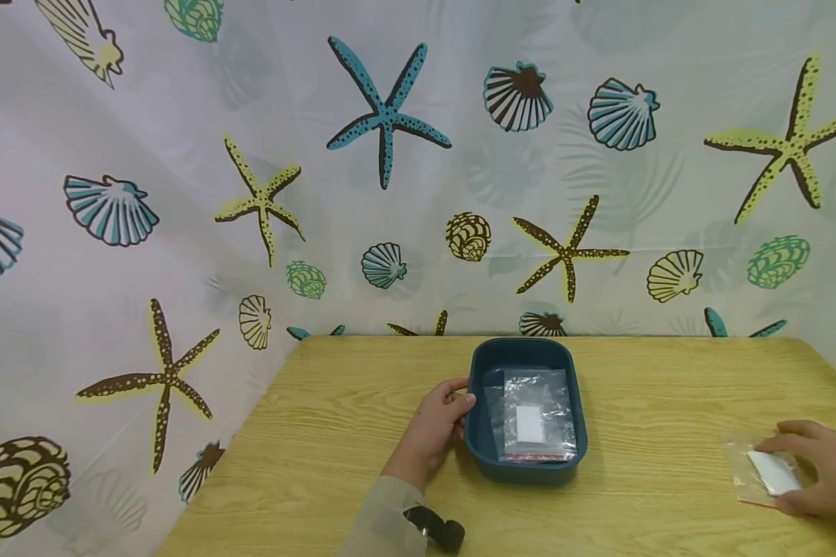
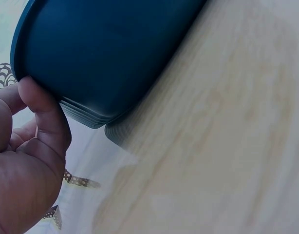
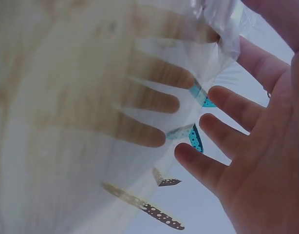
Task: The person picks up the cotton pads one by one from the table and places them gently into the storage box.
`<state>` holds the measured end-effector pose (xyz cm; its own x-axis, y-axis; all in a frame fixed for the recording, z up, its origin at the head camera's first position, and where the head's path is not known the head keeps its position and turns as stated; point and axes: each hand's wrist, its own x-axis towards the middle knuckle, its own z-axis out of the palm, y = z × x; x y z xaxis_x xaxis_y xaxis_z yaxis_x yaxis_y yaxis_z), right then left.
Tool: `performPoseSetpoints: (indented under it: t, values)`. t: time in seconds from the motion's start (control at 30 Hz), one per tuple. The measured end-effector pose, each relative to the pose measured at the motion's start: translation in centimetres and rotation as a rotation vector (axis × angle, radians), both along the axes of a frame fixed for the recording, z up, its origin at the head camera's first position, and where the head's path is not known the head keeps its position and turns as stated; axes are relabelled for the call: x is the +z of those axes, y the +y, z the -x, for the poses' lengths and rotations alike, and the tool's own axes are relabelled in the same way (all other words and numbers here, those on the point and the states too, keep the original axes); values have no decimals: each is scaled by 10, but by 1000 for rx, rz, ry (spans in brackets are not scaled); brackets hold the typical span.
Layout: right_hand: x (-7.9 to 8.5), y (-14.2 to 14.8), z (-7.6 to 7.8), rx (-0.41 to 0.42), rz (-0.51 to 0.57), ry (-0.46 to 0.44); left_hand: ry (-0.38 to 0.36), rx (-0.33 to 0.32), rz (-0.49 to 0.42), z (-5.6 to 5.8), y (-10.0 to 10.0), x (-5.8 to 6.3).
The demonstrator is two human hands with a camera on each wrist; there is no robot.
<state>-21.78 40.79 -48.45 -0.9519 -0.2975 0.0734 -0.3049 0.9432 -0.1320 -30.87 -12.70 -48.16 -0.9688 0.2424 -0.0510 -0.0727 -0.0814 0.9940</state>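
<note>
A dark blue plastic bin [image 1: 483, 449] stands on the wooden table. Inside it lie clear zip bags [image 1: 557, 410], overlapping, with a white piece [image 1: 529, 424] showing in the top one. My left hand [image 1: 438, 422] grips the bin's left rim, and the left wrist view shows bent fingers against the bin wall [image 2: 101, 53]. Far to the right, my right hand [image 1: 817, 468] pinches another clear zip bag [image 1: 745, 472] with a white piece [image 1: 772, 472] inside, low over the table. In the right wrist view that bag [image 3: 227, 29] is between thumb and index finger; the other fingers are spread.
The pale wooden table [image 1: 348, 371] reaches back to a white curtain [image 1: 424, 302] printed with starfish and shells. The curtain also runs along the left side. A black strap [image 1: 435, 526] is on the left sleeve [image 1: 386, 518].
</note>
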Motion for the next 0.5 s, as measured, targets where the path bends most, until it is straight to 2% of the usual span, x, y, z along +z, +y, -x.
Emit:
performPoseSetpoints:
  t: [0.3, 0.5]
  values:
    - [7, -9, 0, 35, -10, 50, 7, -9, -8, -1, 0, 1]
    - [14, -18, 2, 23, -10, 39, 15, -13, -6, 0, 0, 1]
